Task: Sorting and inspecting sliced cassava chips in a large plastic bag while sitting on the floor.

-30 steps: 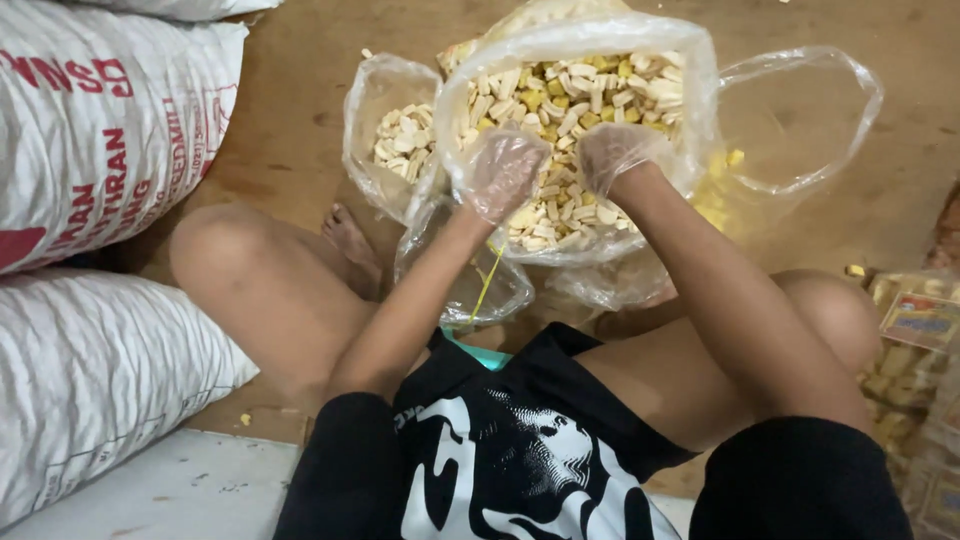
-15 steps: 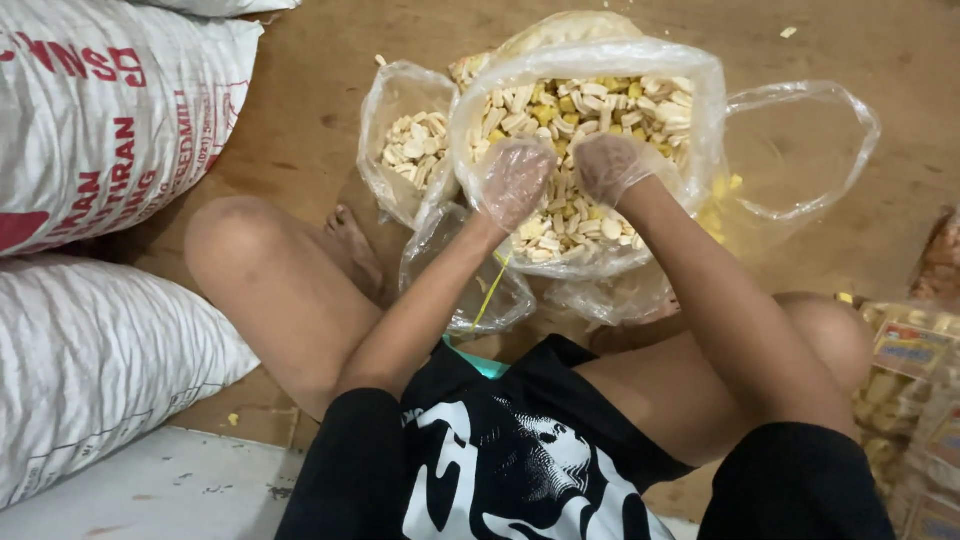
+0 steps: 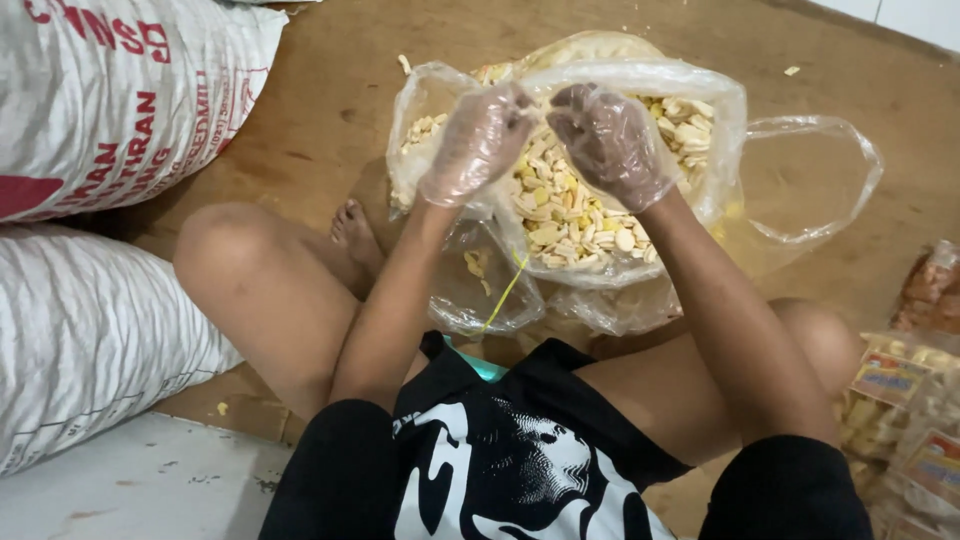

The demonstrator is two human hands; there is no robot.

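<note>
White sacks (image 3: pixel 110 200) and packaged snacks (image 3: pixel 905 420) are cut off by the edges; the crackers (image 3: pixel 560 215) are partly hidden behind gloved hands.

Two big white woven sacks (image 3: pixel 110 110) (image 3: pixel 90 340) stacked at 9 o'clock – red print on the top one. Empty clear bag (image 3: pixel 810 180) at 2 o'clock. Packed snack packets (image 3: pixel 910 400) at 4 o'clock. Crumbs (image 3: pixel 792 71) on brown floor (image 3: pixel 330 90).
</note>
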